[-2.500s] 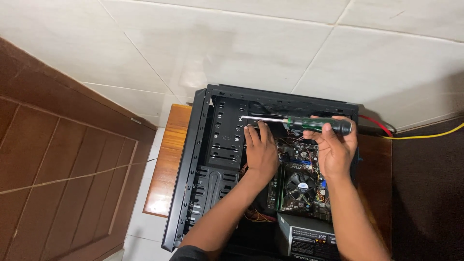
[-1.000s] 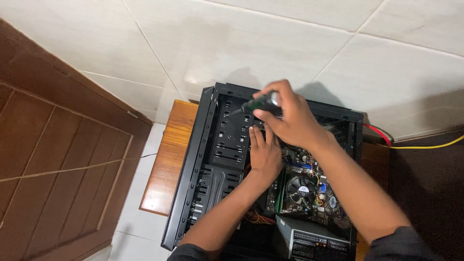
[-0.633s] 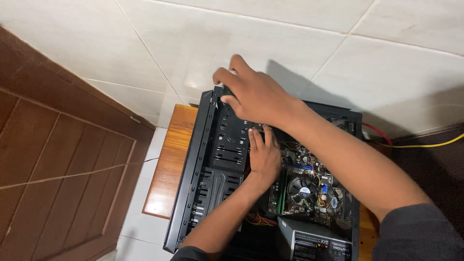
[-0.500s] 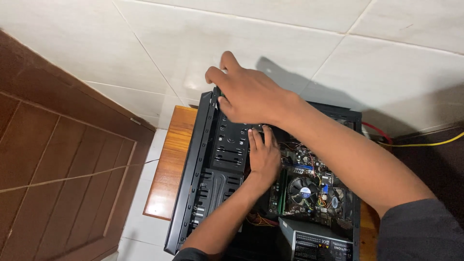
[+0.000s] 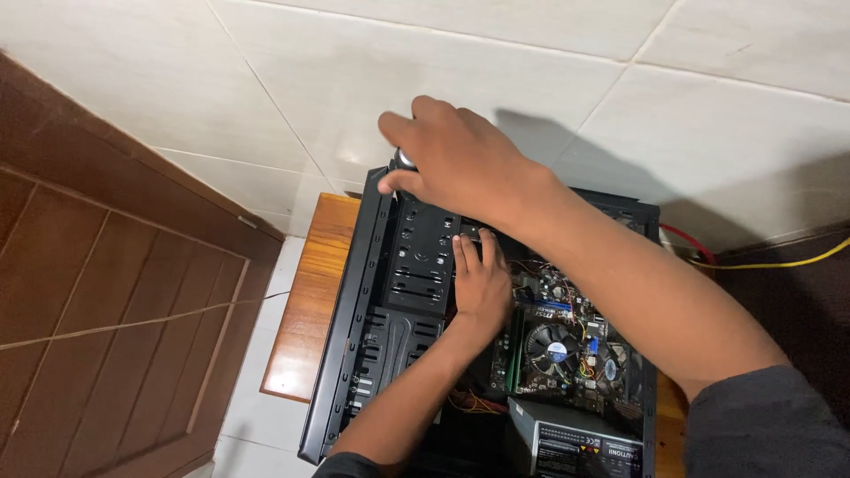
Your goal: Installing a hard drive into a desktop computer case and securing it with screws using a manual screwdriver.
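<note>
Nearest, inside the open black computer case (image 5: 359,354), the left hand (image 5: 482,283) lies flat, fingers together, beside the motherboard (image 5: 567,341). At the case's far left corner, the right hand (image 5: 456,164) is clamped around a screwdriver (image 5: 405,159), mostly hidden under its fingers.

An open black computer case (image 5: 372,354) lies on a wooden board (image 5: 310,301) over pale floor tiles (image 5: 531,62), with a brown wooden door (image 5: 106,310) at the left. The right hand (image 5: 452,159) reaches across to the case's far left corner, closed around a tool whose rounded silver end (image 5: 405,158) shows — the rest is hidden. The left hand (image 5: 482,283) rests flat inside, fingers pointing away, just left of the motherboard (image 5: 567,345) and its round cooler fan (image 5: 551,341). A power supply (image 5: 575,443) sits at the near edge — red and yellow cables (image 5: 770,261) trail off right.
</note>
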